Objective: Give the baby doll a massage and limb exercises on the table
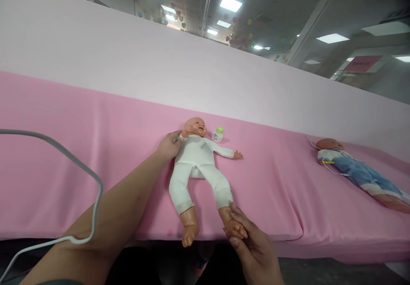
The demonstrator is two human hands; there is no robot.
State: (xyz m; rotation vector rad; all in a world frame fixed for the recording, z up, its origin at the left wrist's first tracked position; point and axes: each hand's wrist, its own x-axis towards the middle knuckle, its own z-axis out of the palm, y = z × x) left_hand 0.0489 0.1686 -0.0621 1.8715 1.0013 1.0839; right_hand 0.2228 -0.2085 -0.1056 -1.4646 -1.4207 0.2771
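Note:
A baby doll [195, 157] with a white cloth body lies face up on the pink sheet [128, 123], its feet toward me at the near edge. My left hand [169, 145] is at the doll's shoulder and arm on the left side, its fingers curled round that arm, which is mostly hidden. Around the doll's foot [235, 228] on the right, the fingers and thumb of my right hand [256, 248] are closed. Beside the doll's head stands a small white bottle [218, 135] with a green cap.
Another doll [358, 170] in blue and white clothes lies farther right, with a thin white tube and a yellow piece on it. A white cable [80, 159] loops in front of my left forearm. Behind the sheet rises a white wall [128, 63] topped by glass.

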